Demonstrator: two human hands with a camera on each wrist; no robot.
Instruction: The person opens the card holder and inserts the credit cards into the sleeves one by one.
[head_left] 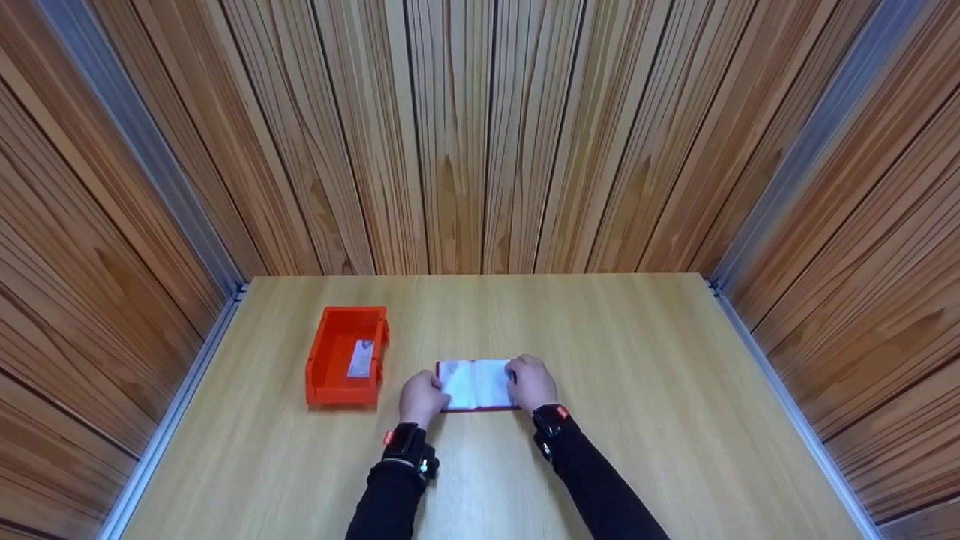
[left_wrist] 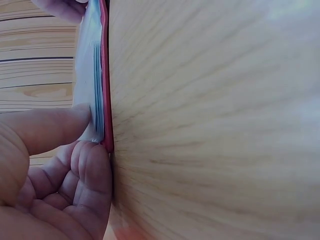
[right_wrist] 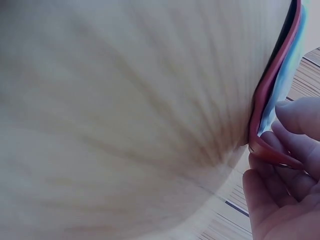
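A small red-covered book [head_left: 474, 386] lies spread on the table, its pale pages facing up. At its left edge my left hand [head_left: 421, 397] holds it. The left wrist view shows the thumb [left_wrist: 65, 127] pressed on the pages [left_wrist: 89, 85] and the other fingers curled against the end of the red cover [left_wrist: 105, 75]. My right hand [head_left: 532, 384] grips the opposite edge. In the right wrist view a bent red end of the cover [right_wrist: 272, 156] sits among the curled fingers, with the thumb [right_wrist: 300, 115] over the pale pages.
An orange-red open bin [head_left: 322, 360] stands left of the book, with a white rectangular piece [head_left: 361, 358] inside. Wood-panelled walls [head_left: 450, 135] enclose the light wooden table [head_left: 637, 360] at the back and both sides, with metal strips along the side edges.
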